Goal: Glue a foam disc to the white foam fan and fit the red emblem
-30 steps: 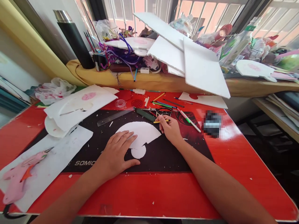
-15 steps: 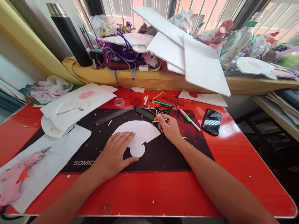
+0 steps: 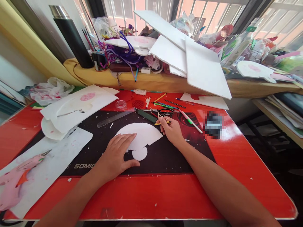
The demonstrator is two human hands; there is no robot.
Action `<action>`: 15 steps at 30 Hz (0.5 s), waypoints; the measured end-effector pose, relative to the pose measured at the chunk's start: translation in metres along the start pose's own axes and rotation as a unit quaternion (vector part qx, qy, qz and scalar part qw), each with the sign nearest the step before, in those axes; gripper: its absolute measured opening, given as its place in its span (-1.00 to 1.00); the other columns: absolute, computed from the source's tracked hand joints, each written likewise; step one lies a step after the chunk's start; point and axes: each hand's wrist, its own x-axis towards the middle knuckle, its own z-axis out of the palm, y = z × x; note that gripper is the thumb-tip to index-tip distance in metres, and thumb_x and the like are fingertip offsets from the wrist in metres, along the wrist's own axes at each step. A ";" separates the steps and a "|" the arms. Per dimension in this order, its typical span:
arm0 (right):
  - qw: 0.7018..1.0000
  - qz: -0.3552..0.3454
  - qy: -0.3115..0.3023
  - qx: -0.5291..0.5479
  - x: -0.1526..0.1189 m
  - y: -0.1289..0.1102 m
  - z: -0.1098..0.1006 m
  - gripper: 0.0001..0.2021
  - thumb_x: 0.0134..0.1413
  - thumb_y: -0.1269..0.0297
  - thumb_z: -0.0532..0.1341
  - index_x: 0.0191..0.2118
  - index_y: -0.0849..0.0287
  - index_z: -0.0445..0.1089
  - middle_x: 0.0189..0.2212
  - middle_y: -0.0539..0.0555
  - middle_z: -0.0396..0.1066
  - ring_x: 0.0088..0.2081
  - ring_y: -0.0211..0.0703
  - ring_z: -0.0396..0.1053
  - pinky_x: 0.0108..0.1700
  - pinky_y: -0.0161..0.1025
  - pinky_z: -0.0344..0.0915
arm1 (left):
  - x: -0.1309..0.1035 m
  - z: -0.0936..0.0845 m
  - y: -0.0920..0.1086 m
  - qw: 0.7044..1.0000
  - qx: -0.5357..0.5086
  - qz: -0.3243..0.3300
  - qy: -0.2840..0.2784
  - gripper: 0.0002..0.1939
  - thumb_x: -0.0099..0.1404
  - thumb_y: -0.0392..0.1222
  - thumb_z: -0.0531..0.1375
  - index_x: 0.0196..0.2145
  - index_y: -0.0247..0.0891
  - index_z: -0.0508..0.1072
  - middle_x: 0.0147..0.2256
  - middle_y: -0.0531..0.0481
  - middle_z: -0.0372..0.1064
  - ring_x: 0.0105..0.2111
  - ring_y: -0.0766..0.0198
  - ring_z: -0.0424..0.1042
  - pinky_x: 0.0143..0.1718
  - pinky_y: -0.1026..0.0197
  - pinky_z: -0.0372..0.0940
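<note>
"White cutout (image 3: 142,134): where?"
"On the mat (image 3: 170,160), open room near and right. Left hand (image 3: 117,153), thumb apart, covers its left edge."
"Right hand (image 3: 171,129)?"
"Pinches one yellow stick (image 3: 157,124); one scissors (image 3: 159,110) beyond."

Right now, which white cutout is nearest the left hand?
The fan-shaped one on the black mat, partly under the left hand; the left sill cutout and right sill cutout lie farther off, pink-marked.

Left fingers (image 3: 125,142) extend while right fingers (image 3: 164,122) curl.
</note>
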 end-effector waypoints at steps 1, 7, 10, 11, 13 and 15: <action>1.000 0.000 0.001 0.000 0.000 -0.001 0.000 -0.45 0.26 -0.30 0.25 -0.33 0.18 0.54 -0.66 -0.06 0.30 -0.65 -0.27 0.17 -0.54 -0.26 0.10 | 0.000 -0.002 -0.003 1.000 -0.008 -0.012 0.011 -0.08 0.37 0.44 0.21 0.46 -0.15 0.19 0.35 -0.24 0.36 0.34 -0.18 0.32 0.39 -0.22 0.14; 1.000 0.005 0.004 0.005 -0.001 -0.002 0.001 -0.44 0.24 -0.32 0.26 -0.34 0.17 0.53 -0.67 -0.06 0.30 -0.66 -0.26 0.18 -0.56 -0.27 0.13 | 0.005 -0.032 -0.025 0.989 -0.041 -0.117 0.078 -0.31 0.49 0.34 0.10 0.38 -0.10 0.33 0.33 -0.15 0.39 0.33 -0.10 0.33 0.35 -0.15 0.26; 1.000 0.003 0.003 0.008 -0.001 -0.002 0.001 -0.44 0.23 -0.33 0.27 -0.34 0.17 0.53 -0.67 -0.06 0.30 -0.66 -0.26 0.18 -0.56 -0.27 0.13 | 0.016 -0.048 -0.040 0.988 -0.042 -0.125 0.080 -0.32 0.48 0.32 0.12 0.35 -0.12 0.37 0.30 -0.16 0.42 0.32 -0.10 0.34 0.34 -0.16 0.27; 1.000 0.004 0.004 0.007 -0.001 -0.003 0.001 -0.43 0.22 -0.33 0.27 -0.34 0.17 0.53 -0.67 -0.06 0.30 -0.66 -0.26 0.18 -0.57 -0.27 0.13 | 0.021 -0.052 -0.046 0.988 -0.040 -0.127 0.080 -0.33 0.47 0.31 0.12 0.34 -0.13 0.39 0.29 -0.16 0.43 0.31 -0.10 0.35 0.34 -0.17 0.28; 1.000 0.007 0.002 0.006 -0.001 -0.003 0.001 -0.42 0.20 -0.35 0.27 -0.34 0.16 0.53 -0.67 -0.06 0.30 -0.67 -0.26 0.18 -0.57 -0.27 0.13 | 0.032 -0.057 -0.056 0.987 -0.028 -0.132 0.081 -0.36 0.47 0.28 0.13 0.31 -0.14 0.43 0.27 -0.17 0.45 0.30 -0.12 0.37 0.33 -0.19 0.28; 1.000 0.010 0.001 0.006 -0.001 -0.004 0.001 -0.42 0.20 -0.36 0.27 -0.35 0.16 0.53 -0.67 -0.06 0.29 -0.67 -0.26 0.17 -0.57 -0.27 0.13 | 0.044 -0.058 -0.064 0.988 -0.014 -0.131 0.081 -0.40 0.47 0.23 0.13 0.28 -0.16 0.46 0.25 -0.18 0.47 0.28 -0.12 0.38 0.33 -0.19 0.28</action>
